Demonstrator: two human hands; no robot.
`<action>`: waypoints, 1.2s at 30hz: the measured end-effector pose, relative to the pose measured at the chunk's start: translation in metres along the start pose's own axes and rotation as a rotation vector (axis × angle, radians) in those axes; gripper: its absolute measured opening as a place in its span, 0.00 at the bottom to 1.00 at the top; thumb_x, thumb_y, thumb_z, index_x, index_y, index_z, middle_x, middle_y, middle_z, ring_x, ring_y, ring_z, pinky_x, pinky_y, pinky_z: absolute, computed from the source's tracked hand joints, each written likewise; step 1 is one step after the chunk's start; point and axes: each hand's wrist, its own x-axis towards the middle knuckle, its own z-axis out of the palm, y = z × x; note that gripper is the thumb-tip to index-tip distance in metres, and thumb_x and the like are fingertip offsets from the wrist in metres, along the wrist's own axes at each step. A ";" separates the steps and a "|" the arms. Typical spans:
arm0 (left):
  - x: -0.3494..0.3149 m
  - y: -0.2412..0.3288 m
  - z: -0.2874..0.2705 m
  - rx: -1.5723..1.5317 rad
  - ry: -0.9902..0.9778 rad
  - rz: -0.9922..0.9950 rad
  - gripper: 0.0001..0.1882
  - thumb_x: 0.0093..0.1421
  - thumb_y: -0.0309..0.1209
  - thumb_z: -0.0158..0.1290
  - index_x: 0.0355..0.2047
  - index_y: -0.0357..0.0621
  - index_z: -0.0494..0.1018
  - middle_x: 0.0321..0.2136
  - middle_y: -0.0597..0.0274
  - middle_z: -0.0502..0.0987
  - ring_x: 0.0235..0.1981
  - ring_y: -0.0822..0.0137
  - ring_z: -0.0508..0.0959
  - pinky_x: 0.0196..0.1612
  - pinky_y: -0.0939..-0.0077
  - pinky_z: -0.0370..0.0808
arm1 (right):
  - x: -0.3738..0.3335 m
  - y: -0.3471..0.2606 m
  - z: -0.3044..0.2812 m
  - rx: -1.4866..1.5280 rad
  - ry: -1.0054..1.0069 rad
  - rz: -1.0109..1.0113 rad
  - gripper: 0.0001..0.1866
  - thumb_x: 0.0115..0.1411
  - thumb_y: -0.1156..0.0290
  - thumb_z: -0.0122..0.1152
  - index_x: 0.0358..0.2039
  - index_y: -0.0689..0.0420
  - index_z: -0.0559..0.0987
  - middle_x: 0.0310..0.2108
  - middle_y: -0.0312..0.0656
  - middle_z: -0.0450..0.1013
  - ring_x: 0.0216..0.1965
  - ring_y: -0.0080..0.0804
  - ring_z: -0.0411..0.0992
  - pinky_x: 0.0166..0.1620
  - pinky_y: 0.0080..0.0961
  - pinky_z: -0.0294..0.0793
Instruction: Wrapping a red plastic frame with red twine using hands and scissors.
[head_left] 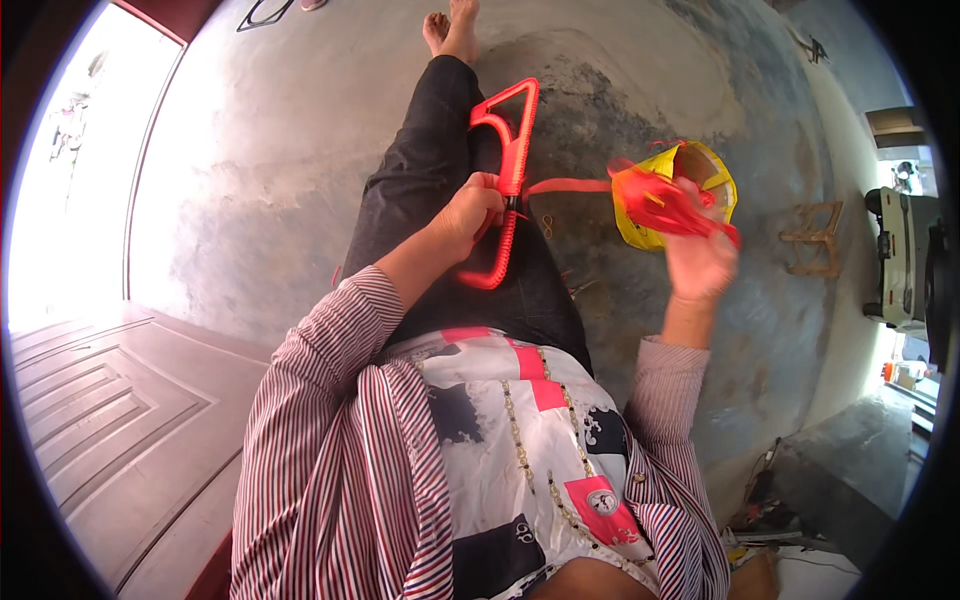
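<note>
My left hand (472, 212) is closed on a red, angular frame (517, 155) with a curved inner piece, resting over my lap. Red strip covers most of its bars in tight turns; a short dark stretch shows beside my fingers. From there a red strip (570, 186) runs right to my right hand (697, 265), which is raised and smeared by motion. That hand grips a loose bundle of red strip (660, 203). Behind the bundle, and partly hidden by it, a yellow open-topped bag (640, 236) stands on the floor.
My legs in dark trousers (405, 170) stretch out over the grey concrete floor (270, 130). A small wooden frame (815, 240) is at the right by the wall. Close on the left is a panelled door (120, 400), with a bright doorway (80, 180) beyond it.
</note>
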 end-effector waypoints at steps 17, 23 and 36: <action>-0.007 -0.003 0.004 -0.124 0.016 0.008 0.20 0.47 0.19 0.43 0.43 0.40 0.67 0.29 0.65 0.71 0.26 0.72 0.68 0.33 0.82 0.65 | 0.004 0.095 0.077 -0.554 0.045 0.397 0.05 0.57 0.77 0.57 0.34 0.59 0.70 0.21 0.35 0.68 0.19 0.20 0.66 0.24 0.18 0.65; 0.005 0.000 0.002 0.058 0.011 -0.089 0.18 0.44 0.19 0.43 0.38 0.41 0.68 0.29 0.66 0.70 0.26 0.72 0.66 0.28 0.82 0.63 | -0.017 0.056 0.113 -0.464 -0.050 0.510 0.05 0.56 0.78 0.55 0.31 0.59 0.68 0.18 0.31 0.62 0.15 0.16 0.59 0.19 0.15 0.57; 0.011 -0.007 -0.001 -0.173 0.043 -0.058 0.21 0.45 0.16 0.43 0.43 0.38 0.68 0.35 0.62 0.72 0.38 0.68 0.72 0.49 0.77 0.67 | -0.007 0.031 0.136 -0.316 -0.199 0.456 0.16 0.44 0.66 0.53 0.33 0.58 0.64 0.27 0.42 0.64 0.27 0.27 0.64 0.30 0.23 0.64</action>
